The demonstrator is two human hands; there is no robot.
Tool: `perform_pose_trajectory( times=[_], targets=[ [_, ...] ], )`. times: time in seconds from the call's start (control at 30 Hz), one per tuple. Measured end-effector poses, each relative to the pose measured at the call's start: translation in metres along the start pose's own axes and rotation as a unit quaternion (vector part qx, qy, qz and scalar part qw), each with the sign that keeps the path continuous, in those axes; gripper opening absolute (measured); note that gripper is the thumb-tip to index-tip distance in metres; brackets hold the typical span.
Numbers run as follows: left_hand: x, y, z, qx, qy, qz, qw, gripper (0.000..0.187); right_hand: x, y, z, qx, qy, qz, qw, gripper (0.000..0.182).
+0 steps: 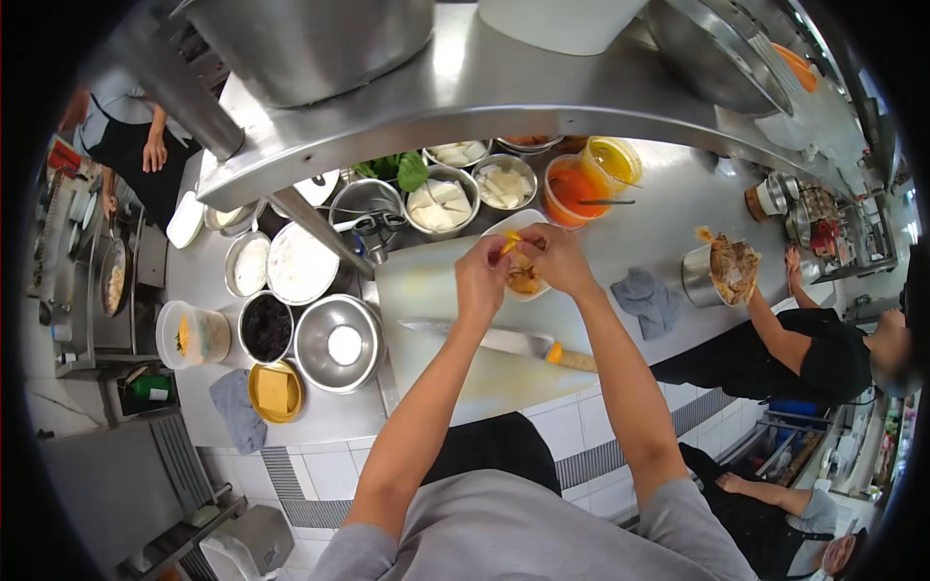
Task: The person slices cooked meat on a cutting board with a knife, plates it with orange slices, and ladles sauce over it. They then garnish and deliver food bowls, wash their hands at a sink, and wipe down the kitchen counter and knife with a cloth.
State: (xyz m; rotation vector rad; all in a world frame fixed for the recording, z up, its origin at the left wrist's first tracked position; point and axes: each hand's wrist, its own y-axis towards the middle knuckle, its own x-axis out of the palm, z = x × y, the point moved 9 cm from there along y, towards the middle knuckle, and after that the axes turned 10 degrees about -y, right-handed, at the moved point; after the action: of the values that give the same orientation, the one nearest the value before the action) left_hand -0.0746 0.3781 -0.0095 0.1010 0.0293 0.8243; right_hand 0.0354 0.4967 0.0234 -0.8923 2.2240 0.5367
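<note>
My left hand (481,279) and my right hand (552,258) meet above a white oval dish (531,225), fingertips pinched together. Between them is a small yellow-orange piece (511,242), too small to name; both hands seem to grip it. Browned food (524,278) lies in the dish, partly hidden by my fingers. Below my hands, a large knife (504,339) with a yellow-banded handle lies flat across the pale cutting board (455,382), blade pointing left.
Left stand a steel bowl (312,344), a dark-filled tub (265,312) and a yellow dish (294,411). Behind are bowls of white blocks (441,206) and an orange sauce tub (572,215). A steel shelf (542,97) overhangs. A co-worker (814,349) holds food at right.
</note>
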Motion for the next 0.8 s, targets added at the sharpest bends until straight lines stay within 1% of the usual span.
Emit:
perform_pose_trajectory(
  times=[0.07, 0.1, 0.17, 0.2, 0.23, 0.27, 0.3, 0.33, 0.37, 0.43, 0.47, 0.5, 0.57, 0.6, 0.67, 0.7, 0.77, 0.8],
  targets=[
    [0.036, 0.010, -0.023, -0.033, 0.069, -0.060, 0.995, 0.023, -0.002, 0.007, 0.035, 0.009, -0.106, -0.037, 0.994, 0.020],
    [0.041, 0.014, -0.028, -0.031, 0.068, -0.055, 0.996, 0.023, -0.005, 0.010, 0.040, 0.004, -0.106, -0.038, 0.994, 0.020],
    [0.048, 0.018, -0.028, 0.050, 0.150, -0.051, 0.986, 0.023, -0.005, 0.008, 0.062, 0.057, -0.113, -0.056, 0.990, 0.025],
    [0.044, 0.015, -0.011, 0.156, 0.174, -0.017, 0.972, 0.023, -0.003, 0.004, 0.066, 0.057, -0.111, -0.059, 0.990, 0.025],
    [0.043, 0.017, -0.014, 0.154, 0.178, -0.016, 0.972, 0.023, -0.007, 0.002, 0.063, 0.026, -0.090, -0.023, 0.995, 0.024],
    [0.044, 0.023, -0.027, 0.089, 0.159, -0.039, 0.982, 0.023, -0.012, 0.003, 0.060, -0.006, -0.068, 0.016, 0.998, 0.024],
    [0.045, 0.028, -0.034, 0.025, 0.140, -0.061, 0.988, 0.023, -0.011, 0.004, 0.061, -0.009, -0.064, 0.016, 0.998, 0.024],
    [0.045, 0.029, -0.038, -0.023, 0.110, -0.064, 0.992, 0.019, -0.011, 0.005, 0.062, -0.014, -0.014, 0.021, 1.000, 0.020],
    [0.043, 0.030, -0.035, -0.026, 0.114, -0.060, 0.991, 0.019, -0.011, 0.004, 0.064, -0.017, 0.036, 0.025, 0.999, 0.016],
    [0.040, 0.029, -0.030, -0.056, 0.068, -0.063, 0.994, 0.021, -0.013, 0.001, 0.062, -0.012, 0.050, 0.005, 0.999, 0.016],
    [0.039, 0.026, -0.020, -0.027, 0.094, -0.069, 0.993, 0.023, -0.016, 0.000, 0.059, -0.007, 0.061, -0.009, 0.998, 0.016],
    [0.035, 0.022, -0.019, -0.028, 0.097, -0.066, 0.993, 0.023, -0.018, -0.002, 0.059, -0.009, 0.065, -0.012, 0.998, 0.016],
    [0.036, 0.009, 0.009, 0.121, 0.208, -0.078, 0.967, 0.023, -0.022, -0.009, 0.041, -0.097, -0.002, -0.011, 0.995, 0.015],
    [0.034, 0.002, 0.007, 0.121, 0.210, -0.077, 0.967, 0.023, -0.018, -0.014, 0.043, -0.098, 0.000, -0.012, 0.995, 0.015],
    [0.040, -0.015, -0.006, 0.111, 0.208, -0.121, 0.964, 0.022, -0.008, -0.027, 0.042, -0.159, -0.018, 0.006, 0.987, 0.017],
    [0.041, -0.021, -0.008, 0.112, 0.208, -0.122, 0.964, 0.022, -0.005, -0.032, 0.044, -0.158, -0.018, 0.007, 0.987, 0.017],
    [0.043, -0.034, -0.005, 0.160, 0.236, -0.130, 0.950, 0.023, -0.002, -0.039, 0.044, -0.182, -0.053, 0.027, 0.981, 0.022],
    [0.043, -0.036, -0.005, 0.158, 0.236, -0.129, 0.950, 0.023, -0.002, -0.040, 0.043, -0.182, -0.053, 0.025, 0.981, 0.022]
  ],
)
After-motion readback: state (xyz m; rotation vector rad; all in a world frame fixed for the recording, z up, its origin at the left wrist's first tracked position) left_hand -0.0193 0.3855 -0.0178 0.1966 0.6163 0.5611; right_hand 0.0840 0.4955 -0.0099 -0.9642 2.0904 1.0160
